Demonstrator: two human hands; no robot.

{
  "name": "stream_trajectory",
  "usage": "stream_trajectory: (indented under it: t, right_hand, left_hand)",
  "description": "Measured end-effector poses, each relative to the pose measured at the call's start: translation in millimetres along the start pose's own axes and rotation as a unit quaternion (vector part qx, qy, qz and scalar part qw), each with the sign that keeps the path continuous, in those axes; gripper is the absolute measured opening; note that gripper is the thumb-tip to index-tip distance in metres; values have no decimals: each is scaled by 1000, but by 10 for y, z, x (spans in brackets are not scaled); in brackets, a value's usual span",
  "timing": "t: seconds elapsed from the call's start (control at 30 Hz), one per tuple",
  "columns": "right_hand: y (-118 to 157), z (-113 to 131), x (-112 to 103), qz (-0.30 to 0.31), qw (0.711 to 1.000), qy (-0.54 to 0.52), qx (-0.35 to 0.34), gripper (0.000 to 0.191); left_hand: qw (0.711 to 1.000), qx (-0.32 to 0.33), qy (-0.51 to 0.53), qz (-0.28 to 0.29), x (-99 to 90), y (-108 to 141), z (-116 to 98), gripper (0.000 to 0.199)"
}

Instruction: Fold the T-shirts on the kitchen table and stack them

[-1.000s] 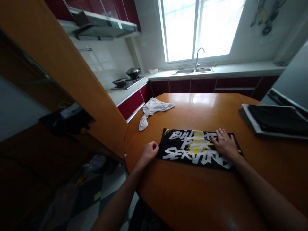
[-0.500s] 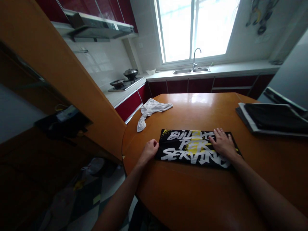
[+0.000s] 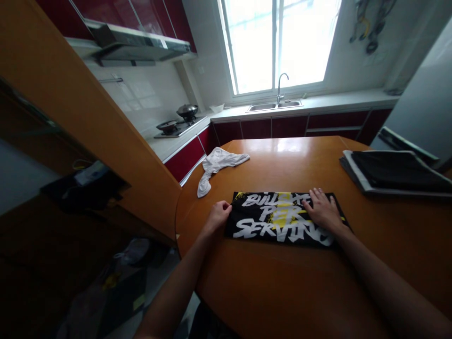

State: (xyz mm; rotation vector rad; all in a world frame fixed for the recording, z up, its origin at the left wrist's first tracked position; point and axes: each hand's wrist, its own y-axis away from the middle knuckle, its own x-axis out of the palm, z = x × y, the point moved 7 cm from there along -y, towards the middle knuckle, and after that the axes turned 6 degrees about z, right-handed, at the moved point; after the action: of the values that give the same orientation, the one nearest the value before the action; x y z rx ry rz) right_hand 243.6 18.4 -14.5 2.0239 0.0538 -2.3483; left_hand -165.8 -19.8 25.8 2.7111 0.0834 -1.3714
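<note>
A folded black T-shirt [image 3: 263, 214] with big white lettering and yellow patches lies flat in front of me on the wooden table. At its left edge, near the upper corner, my left hand [image 3: 219, 215] pinches the cloth between thumb and fingers. My right hand [image 3: 325, 210] rests palm down on the right part of the shirt, fingers stretched and slightly spread, covering some of the print.
A crumpled white garment [image 3: 221, 161] lies toward the table's far left edge. On the right sits a stack of folded dark and light cloth [image 3: 399, 172]. The round-edged wooden table [image 3: 282, 287] stands before a counter with a sink [image 3: 262, 107] and a stove [image 3: 180, 128].
My left hand has shifted slightly up along the shirt's left edge, its fingers now at the upper corner. The right hand stays flat on the shirt. The whole view has turned a little.
</note>
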Motion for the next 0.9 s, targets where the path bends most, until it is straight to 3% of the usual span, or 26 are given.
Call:
stream_trajectory:
  t: [0.3,0.37,0.47,0.53,0.6,0.7,0.77,0.9]
  right_hand:
    - [-3,7,-11,-3,1000,-9,-1,70]
    - [-8,5,-9,-1,1000,-12,0,70]
    - [-9,7,-18,1,1000,-15,4,69]
    - [-5,14,-27,1,1000,-17,6,68]
    - [-4,20,-33,0,1000,-20,6,68]
    - [-14,14,-37,5,1000,-27,4,67]
    - [-22,7,-60,11,999,-38,4,68]
    - [25,83,-273,-48,998,-42,11,66]
  left_hand:
    - [1000,5,-24,9,-44,19,32,17]
    - [999,13,-28,-11,-103,-4,-76,12]
    - [995,73,-31,-67,-117,-42,-435,32]
    - [984,157,-51,-68,29,-54,-735,41]
    - [972,206,-106,-32,272,-67,-910,46]
    - [963,178,-200,24,564,-128,-872,58]
    - [959,160,-232,35,626,-166,-840,61]
    - [951,189,-244,21,676,-165,-1125,63]
